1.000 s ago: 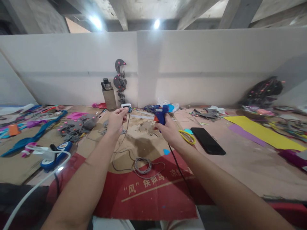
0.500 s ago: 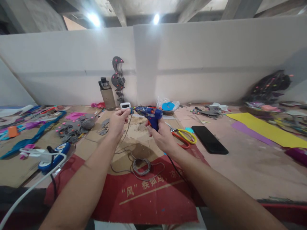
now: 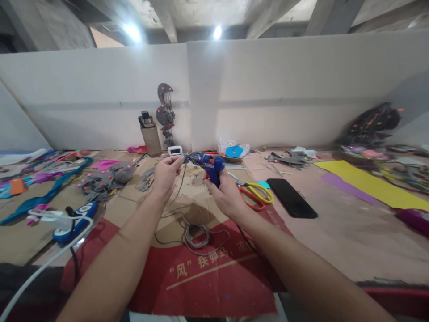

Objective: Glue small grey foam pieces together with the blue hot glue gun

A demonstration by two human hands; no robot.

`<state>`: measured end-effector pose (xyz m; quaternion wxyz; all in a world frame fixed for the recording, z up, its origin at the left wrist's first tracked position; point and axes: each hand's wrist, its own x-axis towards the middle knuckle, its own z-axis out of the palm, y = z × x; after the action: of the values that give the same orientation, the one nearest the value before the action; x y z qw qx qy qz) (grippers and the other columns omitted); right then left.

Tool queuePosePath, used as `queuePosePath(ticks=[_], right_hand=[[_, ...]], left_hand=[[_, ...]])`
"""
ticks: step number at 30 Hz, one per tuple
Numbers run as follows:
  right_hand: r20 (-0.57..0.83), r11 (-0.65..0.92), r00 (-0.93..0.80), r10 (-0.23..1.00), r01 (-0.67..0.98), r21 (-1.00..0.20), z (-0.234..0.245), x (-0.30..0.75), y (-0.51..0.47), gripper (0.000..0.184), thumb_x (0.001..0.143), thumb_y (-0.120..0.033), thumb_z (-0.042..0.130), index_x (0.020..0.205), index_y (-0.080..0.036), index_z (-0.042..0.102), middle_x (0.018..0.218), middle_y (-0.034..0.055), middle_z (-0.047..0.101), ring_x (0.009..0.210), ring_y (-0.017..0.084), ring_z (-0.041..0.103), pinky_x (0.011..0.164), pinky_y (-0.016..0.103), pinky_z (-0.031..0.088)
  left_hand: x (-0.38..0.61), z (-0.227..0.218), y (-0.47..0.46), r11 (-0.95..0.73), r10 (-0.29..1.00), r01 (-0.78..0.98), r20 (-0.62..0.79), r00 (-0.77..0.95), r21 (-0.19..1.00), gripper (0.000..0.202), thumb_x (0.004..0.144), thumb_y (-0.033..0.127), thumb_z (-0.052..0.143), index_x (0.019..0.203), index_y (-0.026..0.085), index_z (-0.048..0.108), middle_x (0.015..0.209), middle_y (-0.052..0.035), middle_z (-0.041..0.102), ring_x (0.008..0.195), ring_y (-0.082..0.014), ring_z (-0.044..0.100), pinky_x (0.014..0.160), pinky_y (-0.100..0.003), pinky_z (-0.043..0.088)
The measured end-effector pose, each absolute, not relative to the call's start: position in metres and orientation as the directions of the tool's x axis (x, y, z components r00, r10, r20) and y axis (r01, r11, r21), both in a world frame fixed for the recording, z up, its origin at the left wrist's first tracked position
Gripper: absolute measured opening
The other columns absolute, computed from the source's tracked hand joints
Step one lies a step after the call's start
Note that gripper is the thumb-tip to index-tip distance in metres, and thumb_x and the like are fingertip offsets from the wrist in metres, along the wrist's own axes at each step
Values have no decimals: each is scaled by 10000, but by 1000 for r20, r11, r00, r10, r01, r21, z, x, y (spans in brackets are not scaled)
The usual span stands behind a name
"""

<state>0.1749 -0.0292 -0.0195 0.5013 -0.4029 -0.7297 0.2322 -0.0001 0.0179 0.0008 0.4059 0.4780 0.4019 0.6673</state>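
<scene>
My right hand [image 3: 226, 191] is wrapped round the grip of a blue hot glue gun [image 3: 213, 168], whose nozzle points left. Close to that nozzle, my left hand [image 3: 167, 175] pinches the end of a thin grey cord [image 3: 182, 181]. A small bluish bit shows at those fingertips, too small to name. From the pinch the cord runs down to a loose coil [image 3: 197, 235] on the cardboard sheet [image 3: 221, 286]. Whether the nozzle touches the cord I cannot tell. Orange-and-yellow-handled scissors [image 3: 256, 195] lie just right of my right hand.
A black phone [image 3: 291, 197] lies at the right, with yellow sheet [image 3: 372, 183] beyond it. At the back stand a bottle [image 3: 150, 136] and a small white display device [image 3: 174, 150]. Grey pieces with pink dots [image 3: 107, 179] and a blue power strip [image 3: 76, 222] are at the left.
The glue gun has shifted very slightly left and down in the view, its nozzle near my left fingertips. Both hands keep their grips; the camera has tilted slightly.
</scene>
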Motion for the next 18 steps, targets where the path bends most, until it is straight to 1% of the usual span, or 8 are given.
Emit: queuePosePath(ticks=[8, 11, 18], right_hand=[[554, 561, -147, 819, 403, -723, -16, 174, -35, 260, 836, -273, 482, 1087, -201, 489, 883, 57, 598, 780, 200, 544, 710, 340, 425], [555, 568, -162, 816, 401, -719, -16, 174, -35, 244, 842, -283, 477, 1074, -210, 496, 925, 67, 598, 819, 212, 543, 727, 346, 421], [547, 558, -150, 823, 385, -735, -17, 173, -35, 254, 840, -272, 476, 1087, -215, 488, 953, 72, 596, 858, 221, 544, 731, 346, 417]], left_hand=[[0, 0, 18, -363, 916, -120, 330, -230, 924, 229, 618, 348, 733, 704, 144, 677, 545, 28, 497, 470, -51, 344, 448, -213, 221], [0, 0, 18, -360, 919, -125, 329, -217, 924, 229, 616, 349, 731, 698, 143, 674, 553, 24, 500, 469, -51, 335, 443, -213, 209], [0, 0, 17, -352, 921, -133, 318, -225, 926, 235, 600, 351, 738, 697, 147, 673, 554, 24, 512, 469, -51, 339, 446, -212, 220]])
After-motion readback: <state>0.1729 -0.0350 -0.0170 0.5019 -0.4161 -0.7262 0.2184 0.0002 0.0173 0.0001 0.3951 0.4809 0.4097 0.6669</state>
